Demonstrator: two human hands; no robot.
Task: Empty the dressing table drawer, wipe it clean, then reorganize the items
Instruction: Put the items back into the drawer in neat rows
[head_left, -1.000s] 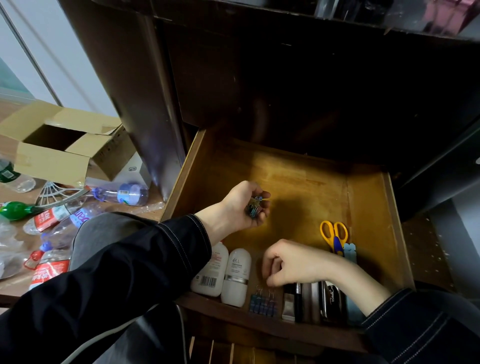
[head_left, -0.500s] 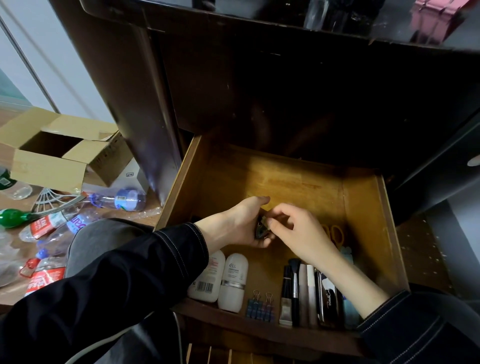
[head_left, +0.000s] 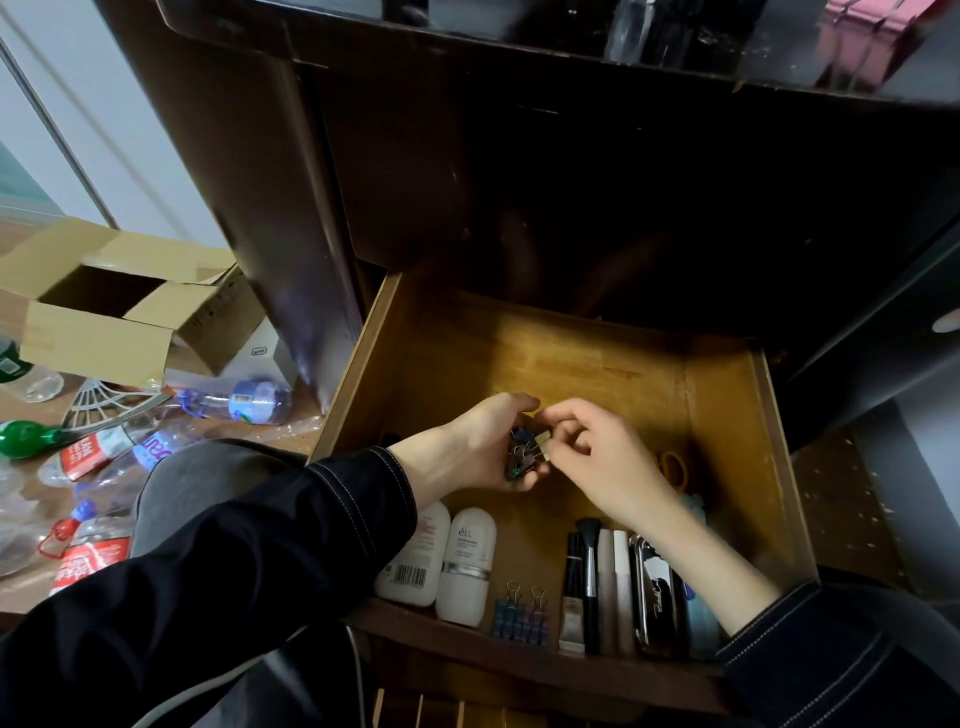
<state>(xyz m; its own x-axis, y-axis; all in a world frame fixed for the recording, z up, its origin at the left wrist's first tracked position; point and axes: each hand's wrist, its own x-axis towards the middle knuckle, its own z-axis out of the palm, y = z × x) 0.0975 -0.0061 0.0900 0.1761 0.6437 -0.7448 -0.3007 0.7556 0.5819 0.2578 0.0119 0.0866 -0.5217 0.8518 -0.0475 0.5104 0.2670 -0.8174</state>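
Observation:
The wooden drawer (head_left: 727, 395) is pulled out under the dark dressing table. Over its middle, my left hand (head_left: 483, 447) cups a bunch of small binder clips (head_left: 519, 457). My right hand (head_left: 602, 457) pinches one pale clip (head_left: 543, 444) at the edge of that bunch. Along the drawer's front lie two white bottles (head_left: 441, 561), two blue binder clips (head_left: 522, 610), a row of makeup brushes and tubes (head_left: 597, 587) and a shiny black case (head_left: 657, 597). Yellow-handled scissors (head_left: 675, 467) show partly behind my right wrist.
On the floor to the left stand an open cardboard box (head_left: 104, 317) and a white box (head_left: 260, 358), with several plastic bottles (head_left: 234, 405) and a wire fan guard (head_left: 109, 405) lying around. My knee in grey fabric (head_left: 208, 478) is beside the drawer's left wall.
My right hand rose from the drawer's front to my left hand and now pinches a clip from the bunch. The brushes it covered are now visible.

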